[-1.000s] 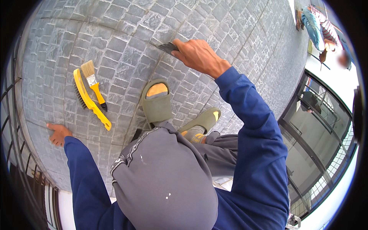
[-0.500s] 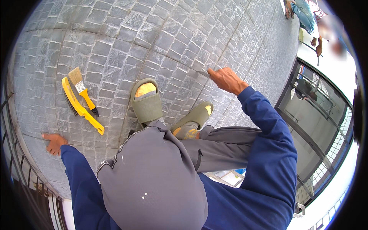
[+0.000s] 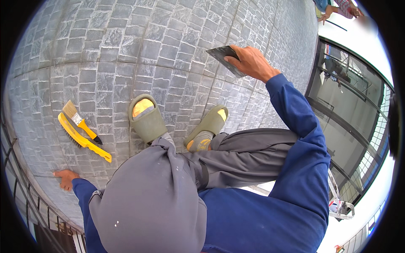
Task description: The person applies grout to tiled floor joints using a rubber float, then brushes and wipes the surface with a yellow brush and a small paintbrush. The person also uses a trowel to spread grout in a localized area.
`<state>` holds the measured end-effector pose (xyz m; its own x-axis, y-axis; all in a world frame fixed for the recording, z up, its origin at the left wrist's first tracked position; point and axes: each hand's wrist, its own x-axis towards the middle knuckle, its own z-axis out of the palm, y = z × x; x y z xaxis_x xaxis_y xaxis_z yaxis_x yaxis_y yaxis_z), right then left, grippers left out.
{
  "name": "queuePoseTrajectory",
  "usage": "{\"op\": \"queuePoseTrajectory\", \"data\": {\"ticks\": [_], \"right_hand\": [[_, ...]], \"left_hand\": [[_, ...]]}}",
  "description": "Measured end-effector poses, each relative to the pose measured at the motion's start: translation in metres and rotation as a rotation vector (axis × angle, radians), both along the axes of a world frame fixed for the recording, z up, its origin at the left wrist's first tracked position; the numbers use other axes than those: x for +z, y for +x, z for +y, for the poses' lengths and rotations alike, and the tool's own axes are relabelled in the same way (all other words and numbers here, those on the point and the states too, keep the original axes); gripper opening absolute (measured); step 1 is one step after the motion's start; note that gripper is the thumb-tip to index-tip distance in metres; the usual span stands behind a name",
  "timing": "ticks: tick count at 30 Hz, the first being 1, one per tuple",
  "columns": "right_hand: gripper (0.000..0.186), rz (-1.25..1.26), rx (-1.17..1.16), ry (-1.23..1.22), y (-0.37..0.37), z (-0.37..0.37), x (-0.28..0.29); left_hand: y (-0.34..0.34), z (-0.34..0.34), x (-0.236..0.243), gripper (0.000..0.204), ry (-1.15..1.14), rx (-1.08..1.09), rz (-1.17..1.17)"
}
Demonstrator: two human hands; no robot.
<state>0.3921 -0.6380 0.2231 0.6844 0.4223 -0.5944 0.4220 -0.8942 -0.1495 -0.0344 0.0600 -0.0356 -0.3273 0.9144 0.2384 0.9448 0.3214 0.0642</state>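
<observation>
Dark grey, the scraper [image 3: 221,57] is a flat plate between twelve and one o'clock from the middle of the view, pinched in the grip of the right hand [image 3: 252,63], with the thumb laid across its face and one sharp corner pointing toward ten o'clock. Beneath it lies the floor [image 3: 112,80], grey and patterned like small cobbles, cut by straight joints (whether the plate's edge touches it, I cannot tell). At eight o'clock the left hand [image 3: 66,179] rests on the floor, its grip spread, with the thumb set apart from the fingers. Near that hand, toward nine o'clock, lie two yellow-handled tools: the wire brush [image 3: 84,142], its dark bristles facing seven o'clock, and the paintbrush [image 3: 86,128], just beside it on the two o'clock side, pale bristles toward eleven and black handle tip toward five. The olive left slide [image 3: 148,124] stands on the floor between these tools and the centre; the right slide [image 3: 214,122] is at the very middle, its toe toward one o'clock. Grey trousers [image 3: 249,156] and a blue sleeve [image 3: 295,105] fill much of the lower half. A dark-framed window [image 3: 344,111] stands at three o'clock, and a co-worker [image 3: 346,8] shows partly between one and two.
</observation>
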Motion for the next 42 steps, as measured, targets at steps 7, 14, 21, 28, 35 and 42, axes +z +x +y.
{"op": "queuePoseTrajectory", "data": {"ticks": [7,14,21,28,35,42], "right_hand": [[0.027,-0.011,0.123,0.061,0.024,0.034,-0.015],[0.026,0.035,0.106,-0.003,-0.006,0.017,-0.006],[0.027,0.043,-0.075,0.083,-0.051,0.020,0.032],[0.025,-0.242,0.079,0.275,-0.032,-0.026,0.019],[0.026,0.029,0.042,0.323,-0.050,-0.062,-0.031],[0.017,-0.075,-0.012,0.568,-0.075,-0.051,-0.088]], "left_hand": [[0.000,-0.004,0.000,0.112,0.007,0.047,0.011],[0.002,-0.012,0.003,0.110,0.018,0.007,0.107],[0.015,-0.007,0.009,0.109,-0.025,0.065,0.146],[0.024,-0.032,0.045,0.098,-0.039,-0.127,0.003],[0.017,-0.052,0.101,0.084,-0.200,-0.289,-0.234],[0.137,-0.035,0.201,0.070,-0.437,-0.764,-0.601]]}}
